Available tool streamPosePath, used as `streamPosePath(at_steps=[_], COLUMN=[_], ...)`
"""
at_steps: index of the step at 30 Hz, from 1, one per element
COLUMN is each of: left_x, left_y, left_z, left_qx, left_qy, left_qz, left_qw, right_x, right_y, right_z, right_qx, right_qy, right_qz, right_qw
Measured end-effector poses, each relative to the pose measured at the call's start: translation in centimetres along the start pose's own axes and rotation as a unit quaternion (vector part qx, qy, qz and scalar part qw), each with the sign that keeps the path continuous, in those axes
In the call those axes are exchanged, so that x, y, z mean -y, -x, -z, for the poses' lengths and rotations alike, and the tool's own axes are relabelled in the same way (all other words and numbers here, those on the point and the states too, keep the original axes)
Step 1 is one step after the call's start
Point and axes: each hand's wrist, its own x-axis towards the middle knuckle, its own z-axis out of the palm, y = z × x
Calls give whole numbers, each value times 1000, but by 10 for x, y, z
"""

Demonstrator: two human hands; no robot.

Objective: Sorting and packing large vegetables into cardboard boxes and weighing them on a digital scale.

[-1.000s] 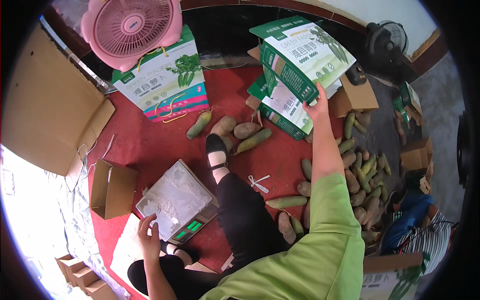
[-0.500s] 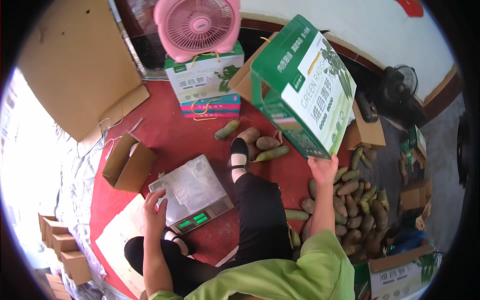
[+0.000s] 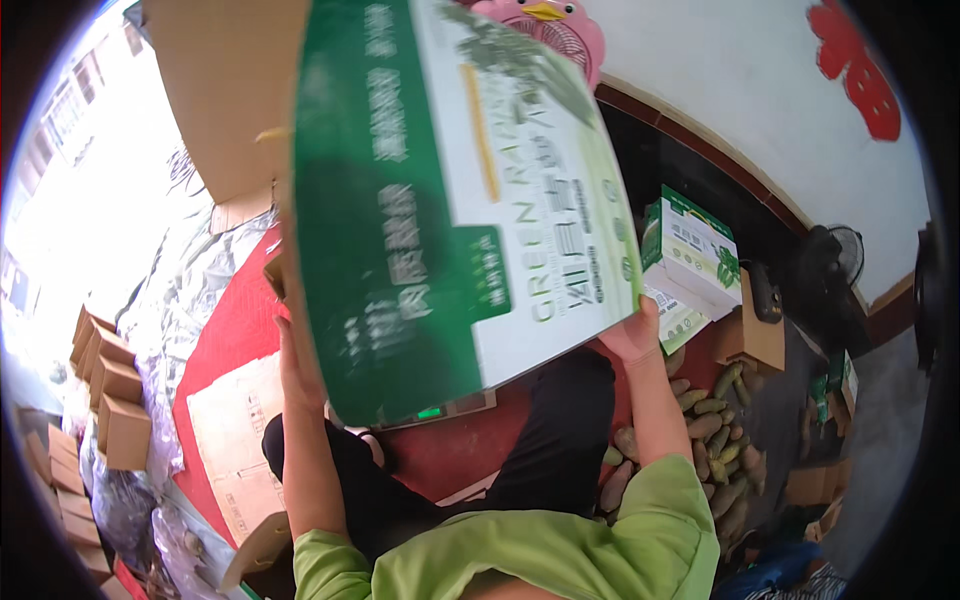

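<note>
Big green-white carton [image 3: 410, 230] was up off the floor, btwn the person's two hands & in front of the chest, tilted, w/ its green panel and white printed panel toward the camera. It hid most of what lay behind it.

R hand [image 3: 632, 338] was at the lwr R corner: thumb up by the white panel's edge, other fingers tucked under/behind the carton, mostly out of sight. Grip there looked clamped on that edge, carton above the fingers & to their L.

L hand [image 3: 298, 365] stood upright along the carton's L side, nr the lwr L corner, carton just to the R of the fingers. Fingertips partly hidden there; couldn't tell if they were pressed on it or just alongside. A bit of yellow cord [image 3: 272, 134] stuck out past the carton's L edge, well above that hand.

Below the carton, a scale [image 3: 475, 405] showed only its front edge & part of a green-lit display, on the red mat [image 3: 225, 355]. Flat cardboard sheet [image 3: 235, 430] lay L of the L forearm. Radish pile [image 3: 720, 440] was R of the R forearm; beyond it, smaller-looking green-white cartons [image 3: 695, 255] sat stacked, w/ a brown box [image 3: 752, 335] beside them.
</note>
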Motion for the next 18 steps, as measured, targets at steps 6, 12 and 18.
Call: streamPosePath(at_steps=[6,12,18], left_x=[0,4,2], left_y=[3,6,14], left_z=[-2,-1,0], left_qx=[-76,-118,-125], left_qy=[343,692,923], left_qz=[17,27,26], left_qw=[936,711,362], right_x=[-36,-48,-80], right_y=[-42,-69,-106], right_z=[-28,-50,-93], right_qx=[34,109,124], right_qy=[71,50,381], right_qz=[-164,-271,-246], right_qw=[983,955,883])
